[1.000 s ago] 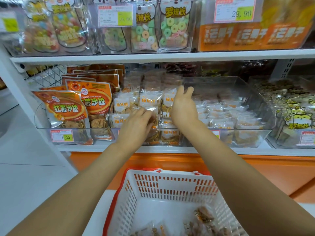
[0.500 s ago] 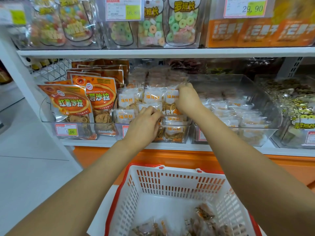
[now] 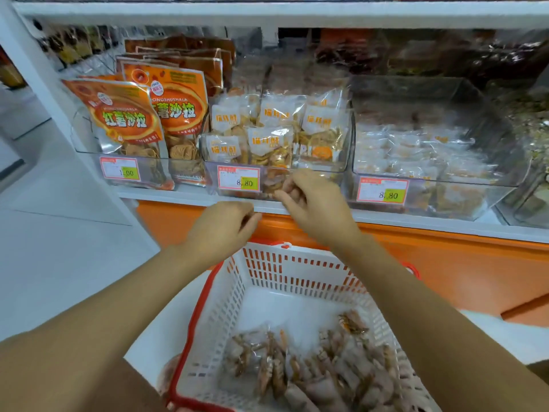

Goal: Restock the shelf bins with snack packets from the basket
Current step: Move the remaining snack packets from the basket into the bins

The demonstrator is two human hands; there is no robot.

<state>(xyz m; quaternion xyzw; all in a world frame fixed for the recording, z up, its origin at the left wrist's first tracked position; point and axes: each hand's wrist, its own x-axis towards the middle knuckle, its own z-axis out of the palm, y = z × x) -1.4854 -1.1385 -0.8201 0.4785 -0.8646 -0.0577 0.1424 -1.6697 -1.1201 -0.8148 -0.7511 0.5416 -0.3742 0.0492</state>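
Many snack packets [image 3: 312,370] lie in the basket [image 3: 267,263], near and below both hands, so restocking looks far from done, though the middle bin [image 3: 337,171] seems full. Left hand [image 3: 222,227] and right hand [image 3: 315,203] hover apart by the shelf [image 3: 178,195] edge, fingers loosely curled, apparently empty.

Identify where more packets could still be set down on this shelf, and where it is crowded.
Free: the right clear bin, whose low-lying packets leave room above them up to its back wall; also the basket floor between its far wall and the packet heap. Crowded: the middle bin, heaped to its rim, and the left bin of upright orange bags.
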